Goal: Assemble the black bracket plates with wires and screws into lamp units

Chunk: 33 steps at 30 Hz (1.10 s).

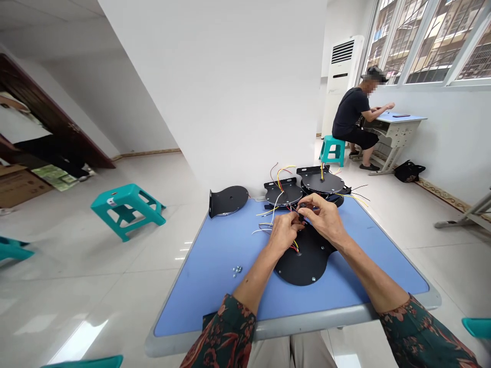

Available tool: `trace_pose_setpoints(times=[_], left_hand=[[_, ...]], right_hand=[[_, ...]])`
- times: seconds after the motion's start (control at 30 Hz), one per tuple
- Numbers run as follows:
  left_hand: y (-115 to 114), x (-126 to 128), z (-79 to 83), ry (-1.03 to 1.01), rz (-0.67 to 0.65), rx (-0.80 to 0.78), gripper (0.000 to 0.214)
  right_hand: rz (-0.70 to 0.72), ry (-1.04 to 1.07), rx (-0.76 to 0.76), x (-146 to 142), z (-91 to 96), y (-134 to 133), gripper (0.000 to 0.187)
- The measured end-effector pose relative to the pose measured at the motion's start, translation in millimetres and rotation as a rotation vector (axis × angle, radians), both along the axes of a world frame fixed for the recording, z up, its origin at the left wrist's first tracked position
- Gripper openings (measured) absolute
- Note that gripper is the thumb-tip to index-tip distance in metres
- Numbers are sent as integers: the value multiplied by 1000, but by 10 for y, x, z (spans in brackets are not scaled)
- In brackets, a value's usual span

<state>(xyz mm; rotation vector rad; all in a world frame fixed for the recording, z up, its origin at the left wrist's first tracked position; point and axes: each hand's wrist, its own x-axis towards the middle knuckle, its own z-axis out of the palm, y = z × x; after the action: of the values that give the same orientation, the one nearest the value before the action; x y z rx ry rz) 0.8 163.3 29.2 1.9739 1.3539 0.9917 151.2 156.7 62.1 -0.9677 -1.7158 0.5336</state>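
A black metal plate unit (301,268) with a rounded end and screws lies on the blue table before me. Red and yellow wires (295,246) come out of its face. Over its far end, my right hand (326,220) pinches a small black knob-like part (303,206) between thumb and fingers. Close against it, my left hand (283,234) is closed just below that part, and its fingertips hide whatever they grip. Behind my hands stand similar black units, one stack (322,181) at the right and another (284,193) to its left, with loose wires sticking out.
Several small screws or nuts (237,270) lie on the blue table (215,291). A single black plate (229,198) rests at its back left corner. A white pillar (245,102) rises behind. Green stools (126,204) stand around. Another person (353,110) sits at a desk, far right.
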Motion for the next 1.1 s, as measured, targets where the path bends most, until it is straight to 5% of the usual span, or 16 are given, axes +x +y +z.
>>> trace_pose_setpoints(times=[0.13,0.3,0.7,0.9,1.1], left_hand=[[2,19,-6,11,-28,3,15],[15,31,-41,-37,-28,-2,20],[-18,58,-154,-106,-13,-14,15],[-14,53,-174,-102,-7,24,15],[-7,67,-222,-125,-22,69,15]], right_hand=[[-69,24,-2,-22,-36,17,17],[43,67,-45,10,-68,48,23],[13,-3,3,37,-98,61,31],[-190,-174,246,14,-177,52,23],[-288,71,98,-70,-161,76,22]])
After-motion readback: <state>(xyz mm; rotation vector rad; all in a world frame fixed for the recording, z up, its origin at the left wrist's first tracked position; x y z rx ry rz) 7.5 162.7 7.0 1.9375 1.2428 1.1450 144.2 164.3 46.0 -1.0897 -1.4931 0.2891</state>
